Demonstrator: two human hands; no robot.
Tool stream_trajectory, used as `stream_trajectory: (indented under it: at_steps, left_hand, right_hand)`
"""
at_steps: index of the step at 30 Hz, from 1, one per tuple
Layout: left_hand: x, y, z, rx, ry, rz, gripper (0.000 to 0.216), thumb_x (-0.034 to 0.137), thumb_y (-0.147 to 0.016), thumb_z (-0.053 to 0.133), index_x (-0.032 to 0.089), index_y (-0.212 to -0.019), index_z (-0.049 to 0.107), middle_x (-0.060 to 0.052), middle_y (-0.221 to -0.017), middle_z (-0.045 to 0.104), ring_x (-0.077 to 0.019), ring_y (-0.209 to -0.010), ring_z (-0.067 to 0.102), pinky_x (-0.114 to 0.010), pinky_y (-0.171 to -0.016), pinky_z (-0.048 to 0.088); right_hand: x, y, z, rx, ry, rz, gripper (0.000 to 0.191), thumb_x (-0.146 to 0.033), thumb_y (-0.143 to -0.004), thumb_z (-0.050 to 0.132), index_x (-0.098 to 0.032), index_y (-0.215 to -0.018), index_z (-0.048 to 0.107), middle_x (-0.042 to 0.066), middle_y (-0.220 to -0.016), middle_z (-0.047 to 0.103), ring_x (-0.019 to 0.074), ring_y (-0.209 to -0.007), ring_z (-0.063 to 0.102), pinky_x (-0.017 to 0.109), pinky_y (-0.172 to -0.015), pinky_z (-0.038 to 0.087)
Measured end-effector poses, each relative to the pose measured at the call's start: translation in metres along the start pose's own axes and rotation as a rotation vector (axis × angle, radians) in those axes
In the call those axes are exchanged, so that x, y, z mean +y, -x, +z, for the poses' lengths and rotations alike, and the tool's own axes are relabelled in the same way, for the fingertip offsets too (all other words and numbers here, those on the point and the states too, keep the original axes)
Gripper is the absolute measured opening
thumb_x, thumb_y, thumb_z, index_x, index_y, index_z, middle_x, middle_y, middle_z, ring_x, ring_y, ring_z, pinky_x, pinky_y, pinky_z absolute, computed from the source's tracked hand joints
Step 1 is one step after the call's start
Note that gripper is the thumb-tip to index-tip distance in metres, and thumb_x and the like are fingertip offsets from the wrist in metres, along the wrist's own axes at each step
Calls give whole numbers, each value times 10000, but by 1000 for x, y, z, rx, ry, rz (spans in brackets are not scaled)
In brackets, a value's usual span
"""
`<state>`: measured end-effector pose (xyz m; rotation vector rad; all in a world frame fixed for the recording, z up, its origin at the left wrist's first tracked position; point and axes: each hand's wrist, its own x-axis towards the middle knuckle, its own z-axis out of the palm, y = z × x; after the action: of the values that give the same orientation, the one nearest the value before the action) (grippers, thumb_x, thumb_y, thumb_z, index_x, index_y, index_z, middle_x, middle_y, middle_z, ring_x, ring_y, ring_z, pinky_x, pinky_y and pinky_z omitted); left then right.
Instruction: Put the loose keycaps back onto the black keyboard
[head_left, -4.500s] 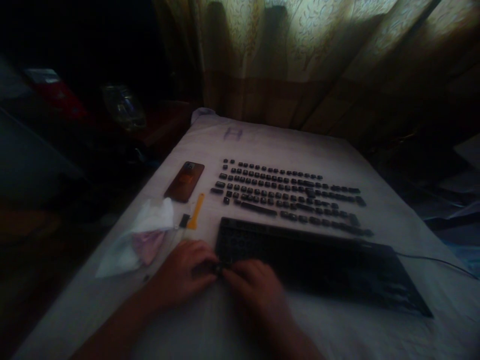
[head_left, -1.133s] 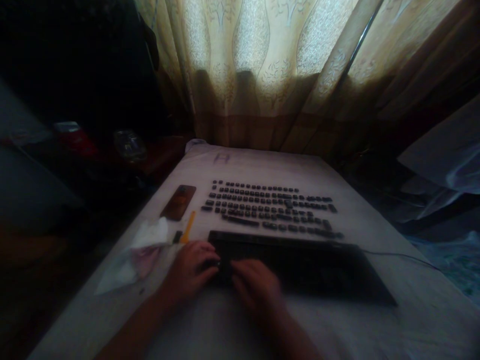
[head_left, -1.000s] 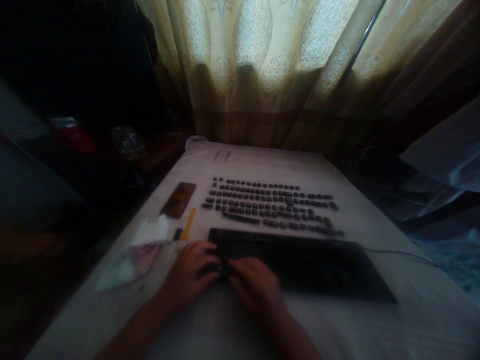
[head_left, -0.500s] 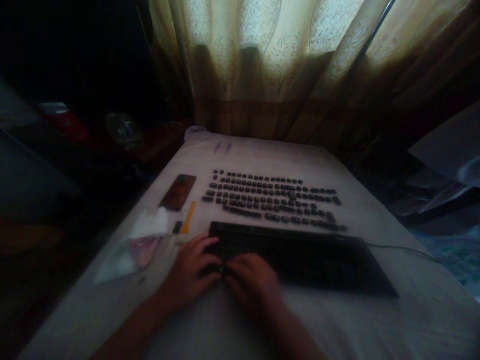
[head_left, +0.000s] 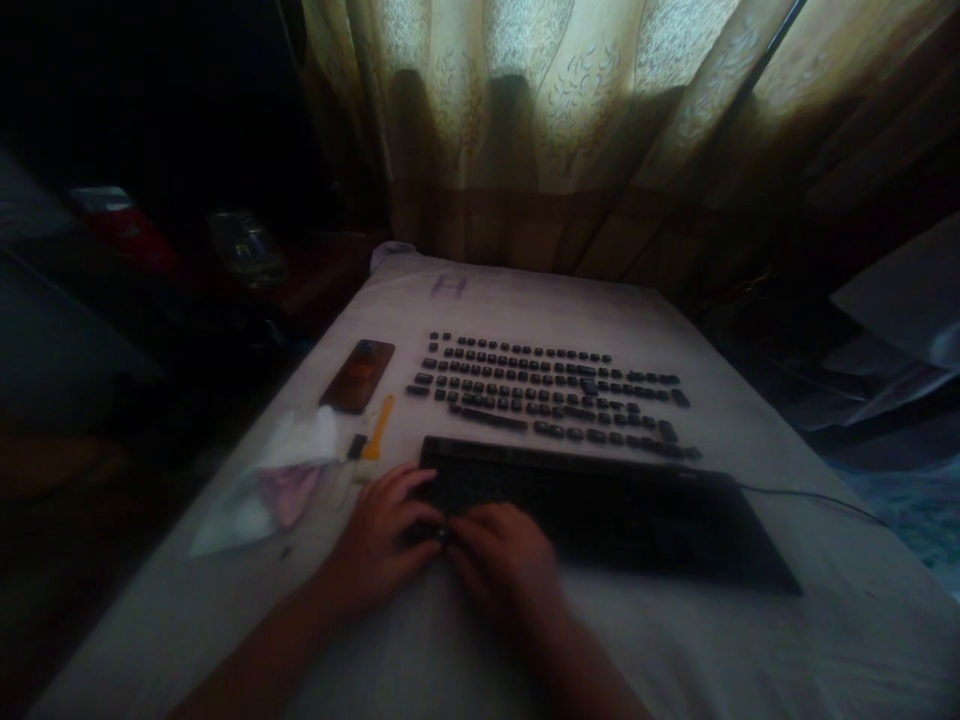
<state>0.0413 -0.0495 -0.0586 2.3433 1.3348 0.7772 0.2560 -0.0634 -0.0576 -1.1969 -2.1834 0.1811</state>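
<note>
A black keyboard (head_left: 622, 510), its keys off, lies across the white cloth in front of me. My left hand (head_left: 386, 530) rests over its left front corner, thumb and a finger closing toward a small dark piece with a bright spot. My right hand (head_left: 506, 550) is closed beside it, fingertips meeting at the same piece, which is too small and dim to name. Behind the keyboard, loose black keycaps (head_left: 517, 378) lie in several rows, with a long spacebar (head_left: 491, 418) among the front ones.
Left of the keyboard are a phone (head_left: 358, 375), a yellow-handled brush (head_left: 380, 425) and a crumpled whitish plastic bag (head_left: 240, 505) with something pink. A cable (head_left: 814, 493) runs off right. Patterned curtains (head_left: 517, 130) hang behind the cloth-covered table (head_left: 555, 290).
The view has shifted slightly. Both hands stay at the keyboard's left front corner, with hardly any movement of the fingers.
</note>
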Motion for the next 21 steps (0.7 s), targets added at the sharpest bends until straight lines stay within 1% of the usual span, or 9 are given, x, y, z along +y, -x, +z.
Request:
stream_trajectory:
  at_steps: [11,14,18,21]
  left_hand:
    - [-3,1,-3,-16,30,-9,180,215,-848,697,278,-1016,702,-67,-1390,581,-320,-1355,449,-571,-1069,406]
    - [-3,1,-3,-11,34,-16,153,224,-850,696,272,-995,699,-73,-1379,590,-325,-1348,457,-578,-1063,410]
    - [-1,0,-3,-11,32,-20,139,241,-838,712,265,-973,697,-71,-1381,589,-320,-1350,456,-547,-1072,412]
    - [0,0,-4,-9,32,-16,127,251,-845,708,265,-970,694,-71,-1375,592,-316,-1347,459,-545,-1071,411]
  right_hand:
    - [-3,-1,2,9,-11,5,123,-224,-886,634,-221,-972,723,54,-870,704,205,-766,619,330,-676,430]
    - [-3,-1,1,6,-15,4,122,-226,-892,631,-222,-977,719,56,-883,707,201,-768,622,329,-677,428]
    - [-4,-2,1,-11,-1,4,119,-254,-901,636,-229,-978,723,59,-881,711,198,-765,623,323,-667,427]
    - [-5,-2,3,17,2,25,128,-263,-919,610,-228,-956,727,62,-871,711,201,-762,619,328,-670,428]
